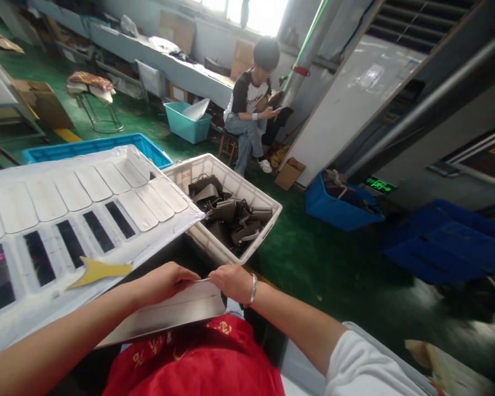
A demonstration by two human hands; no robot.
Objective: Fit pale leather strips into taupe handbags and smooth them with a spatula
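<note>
My left hand [171, 281] and my right hand [233, 284] meet at the upper edge of a white panel [177, 305] held near my lap. The fingers of both are closed in a pinch on that edge, close together; a silver bracelet circles my right wrist. Whatever lies behind the panel is hidden. To the left, a white-covered work table [58, 291] bears several pale round-cornered pieces [47, 199] in rows, with dark strips showing between some of them. A yellow scrap [101, 270] lies at its near edge.
Beyond the table corner stands a white crate [268, 234] of dark brown-grey pieces [226, 212]. A blue bin [157, 149] is behind the table. A seated person [249, 104] holds a phone by the far bench. More blue bins [334, 212] sit on the green floor at right.
</note>
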